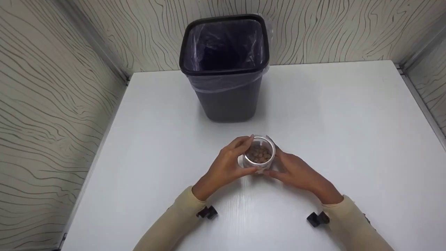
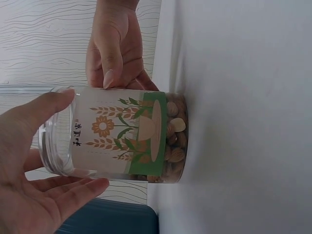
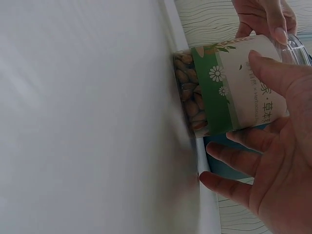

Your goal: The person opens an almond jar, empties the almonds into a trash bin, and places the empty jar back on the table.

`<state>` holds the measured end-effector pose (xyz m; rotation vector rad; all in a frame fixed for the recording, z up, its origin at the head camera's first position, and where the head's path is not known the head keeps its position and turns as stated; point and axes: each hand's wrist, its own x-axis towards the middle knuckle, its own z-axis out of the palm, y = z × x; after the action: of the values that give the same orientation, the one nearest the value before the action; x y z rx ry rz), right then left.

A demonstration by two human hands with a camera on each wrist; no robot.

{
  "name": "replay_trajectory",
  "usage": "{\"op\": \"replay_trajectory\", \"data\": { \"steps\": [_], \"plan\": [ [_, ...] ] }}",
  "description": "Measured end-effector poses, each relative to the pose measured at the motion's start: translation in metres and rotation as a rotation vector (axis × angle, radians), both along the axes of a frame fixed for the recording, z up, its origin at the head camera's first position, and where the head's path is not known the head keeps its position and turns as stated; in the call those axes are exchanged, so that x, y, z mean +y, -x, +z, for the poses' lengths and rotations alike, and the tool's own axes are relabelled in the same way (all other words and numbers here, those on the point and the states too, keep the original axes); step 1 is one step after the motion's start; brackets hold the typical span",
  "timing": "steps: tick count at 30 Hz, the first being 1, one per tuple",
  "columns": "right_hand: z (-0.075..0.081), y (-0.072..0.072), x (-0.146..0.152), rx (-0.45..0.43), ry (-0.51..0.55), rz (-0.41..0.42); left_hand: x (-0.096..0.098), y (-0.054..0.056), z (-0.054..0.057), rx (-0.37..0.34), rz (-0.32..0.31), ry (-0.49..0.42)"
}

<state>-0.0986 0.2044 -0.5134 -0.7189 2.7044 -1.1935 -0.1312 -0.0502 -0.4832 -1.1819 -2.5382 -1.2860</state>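
Note:
A clear jar (image 1: pixel 259 166) with brown, pistachio-like nuts (image 1: pixel 259 154) at its bottom stands upright at the table, its base right at the white surface. Its label (image 2: pixel 114 131) is white and green with printed flowers and wheat ears. The left hand (image 1: pixel 230 158) grips the jar near the rim, thumb on the near side and fingers round the far side. From the other side the right hand (image 1: pixel 296 170) holds it lower down, thumb pressed against the label. In the right wrist view, some right-hand fingers (image 3: pixel 229 187) spread away from the jar.
Behind the jar a dark waste bin (image 1: pixel 228 101) lined with a clear plastic bag stands on the white table (image 1: pixel 331 115). Wood-patterned panels (image 1: pixel 324 31) enclose the table at the back and both sides. Small black devices sit at both wrists.

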Motion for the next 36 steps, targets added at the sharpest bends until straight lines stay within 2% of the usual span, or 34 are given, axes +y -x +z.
{"op": "replay_trajectory", "data": {
  "steps": [11,22,28,36],
  "plan": [
    [0.0006,-0.0001,0.0011,0.015,-0.005,0.011,0.0015,-0.0015,-0.0015,-0.007,0.014,-0.019],
    [0.0030,-0.0019,-0.0032,0.018,0.022,-0.036,0.0013,-0.0003,0.0020,0.003,0.005,-0.072],
    [0.0036,-0.0026,0.0013,0.074,0.018,-0.042,0.0059,0.0014,0.0021,-0.014,-0.031,-0.112],
    [0.0041,-0.0003,-0.0070,0.133,0.041,-0.041,0.0004,0.0002,0.0071,-0.042,0.001,-0.132]
  ]
}}
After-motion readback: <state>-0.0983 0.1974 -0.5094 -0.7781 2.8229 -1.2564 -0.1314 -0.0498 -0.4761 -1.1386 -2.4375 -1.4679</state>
